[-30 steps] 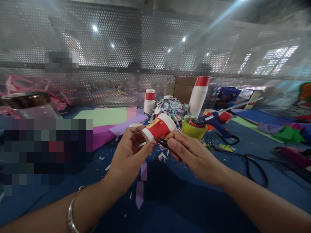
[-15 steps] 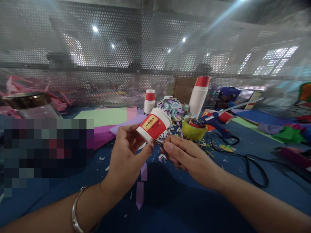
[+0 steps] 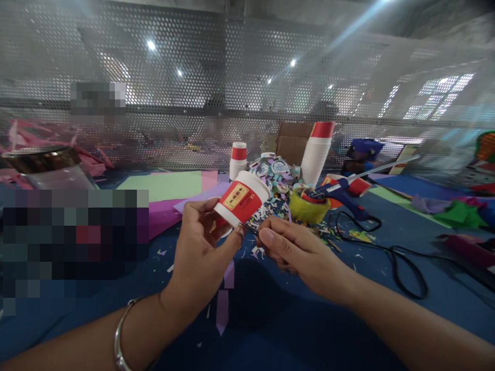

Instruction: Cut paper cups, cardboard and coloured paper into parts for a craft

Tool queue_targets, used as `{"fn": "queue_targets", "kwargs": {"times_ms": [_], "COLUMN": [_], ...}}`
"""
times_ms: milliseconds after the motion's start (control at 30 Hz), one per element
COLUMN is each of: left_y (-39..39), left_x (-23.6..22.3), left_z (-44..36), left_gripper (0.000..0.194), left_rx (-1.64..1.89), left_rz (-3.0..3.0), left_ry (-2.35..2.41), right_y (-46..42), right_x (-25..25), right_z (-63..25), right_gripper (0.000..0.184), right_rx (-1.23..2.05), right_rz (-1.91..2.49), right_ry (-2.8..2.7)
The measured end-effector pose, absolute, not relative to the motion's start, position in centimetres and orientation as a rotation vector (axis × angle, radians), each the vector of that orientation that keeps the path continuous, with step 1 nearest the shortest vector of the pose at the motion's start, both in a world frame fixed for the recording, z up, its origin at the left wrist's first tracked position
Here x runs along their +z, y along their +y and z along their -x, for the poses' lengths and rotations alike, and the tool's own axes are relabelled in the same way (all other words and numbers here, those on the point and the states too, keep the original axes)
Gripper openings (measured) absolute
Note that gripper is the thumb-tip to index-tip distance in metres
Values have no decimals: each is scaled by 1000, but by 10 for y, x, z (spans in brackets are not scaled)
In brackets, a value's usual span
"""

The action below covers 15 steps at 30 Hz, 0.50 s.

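My left hand (image 3: 201, 252) grips a red and white paper cup (image 3: 243, 199) by its base, tilted so its rim faces up and to the right, above the blue table (image 3: 270, 319). My right hand (image 3: 297, 250) is closed on small black scissors (image 3: 249, 228), whose tips touch the cup's bottom edge. Most of the scissors are hidden under my fingers. A silver bangle (image 3: 121, 335) sits on my left wrist.
Behind the cup lie a blue glue gun (image 3: 342, 193) with a black cord (image 3: 402, 263), a yellow-green tape roll (image 3: 308, 205), stacked cups (image 3: 317, 152), a smaller cup stack (image 3: 238, 161), a pile of round stickers (image 3: 273, 170), coloured paper sheets (image 3: 170, 188) and paper scraps. A perforated metal screen (image 3: 247, 93) closes the back.
My left hand has raised and turned the cup a little to the left. My right hand with the scissors has followed to the cup's bottom edge.
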<state>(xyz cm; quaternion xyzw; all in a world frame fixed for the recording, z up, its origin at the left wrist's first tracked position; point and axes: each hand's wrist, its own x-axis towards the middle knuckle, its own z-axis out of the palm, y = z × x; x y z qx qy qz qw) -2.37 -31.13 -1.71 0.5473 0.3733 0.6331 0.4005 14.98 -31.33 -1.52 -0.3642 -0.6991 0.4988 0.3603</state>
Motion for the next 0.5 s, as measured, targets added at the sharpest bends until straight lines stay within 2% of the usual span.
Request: {"fn": "queue_targets", "kwargs": {"times_ms": [500], "left_y": [-308], "left_x": [-22], "left_z": [24], "left_gripper": [43], "left_rx": [1648], "left_rz": [-1428], "left_ry": [916], "right_y": [-311], "right_x": [-16], "right_z": [-151], "right_gripper": [38], "right_rx": [1273], "right_rz": [958], "right_ry": [-1802]}}
